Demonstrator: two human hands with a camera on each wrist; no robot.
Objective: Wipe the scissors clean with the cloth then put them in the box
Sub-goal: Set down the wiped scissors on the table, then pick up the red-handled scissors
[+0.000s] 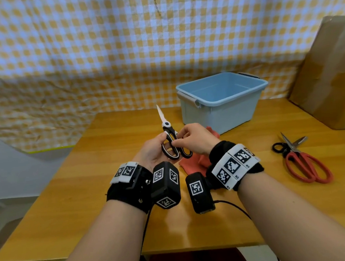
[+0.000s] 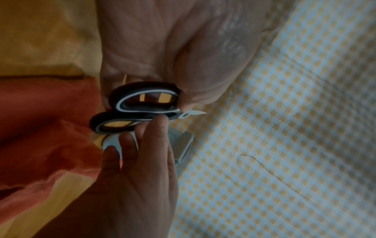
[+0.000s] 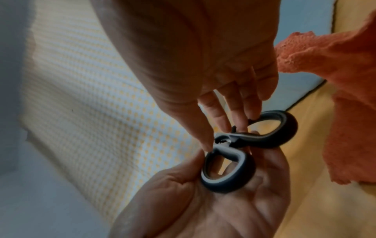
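Black-and-white scissors (image 1: 169,138) are held above the table with the closed blades pointing away and up. My left hand (image 1: 158,149) lies palm up under the handle loops, its thumb pressing on the left loop. From the right, my right hand (image 1: 177,141) pinches the handles near the pivot with thumb and fingertips. The right wrist view shows that pinch on the scissors (image 3: 244,151), with the left hand (image 3: 203,201) cradling the lower loop. An orange cloth (image 1: 191,161) lies crumpled on the table under my right hand, and neither hand holds it. The open, empty blue box (image 1: 222,99) stands behind.
Red-handled scissors (image 1: 302,160) lie on the wooden table (image 1: 90,196) at the right. A large cardboard box (image 1: 329,70) leans at the far right. A yellow checked sheet covers the back wall and drapes past the table's left edge.
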